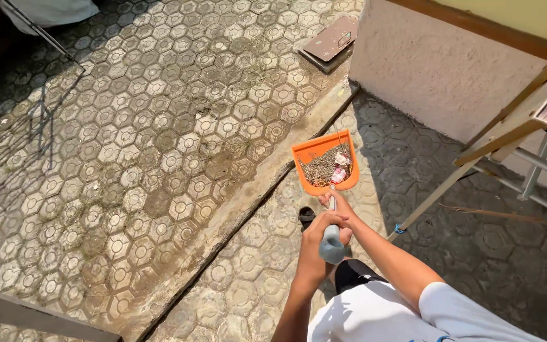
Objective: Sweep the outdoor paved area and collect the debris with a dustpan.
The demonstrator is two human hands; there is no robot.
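Item: orange dustpan (324, 163), plastic, flat trapezoid tray with a raised rim. It sits out ahead of me over the paving, its open mouth toward the far side and its closed back edge toward me. Its long axis, tray plus handle, runs near to far, almost straight away from my body. Load: grey-brown grit and dry debris (321, 168), with a few pink and white scraps (339, 172) on the right side of the tray.

Handle (332, 244): pale grey tube with a rounded end, pointing back at me.

Grip: my left hand (320, 234) is closed around the handle near its end; my right hand (339, 209) is wrapped around the thinner shaft just behind the tray. Both hold firmly.

Ground: paving (159, 164) of grey hexagonal concrete blocks with embossed centres, stained and mossy in the joints, sunlit. A worn concrete strip (254, 190) crosses diagonally from near left to far right.

Surroundings: outdoor yard. Rough cream plastered wall (438, 69) at far right, with a brown band along its top. Wooden battens (514, 123) and a metal frame (539, 164) lean at right. A flat rusty hatch cover (332, 39) lies far centre. I wear a white shirt (375, 313).
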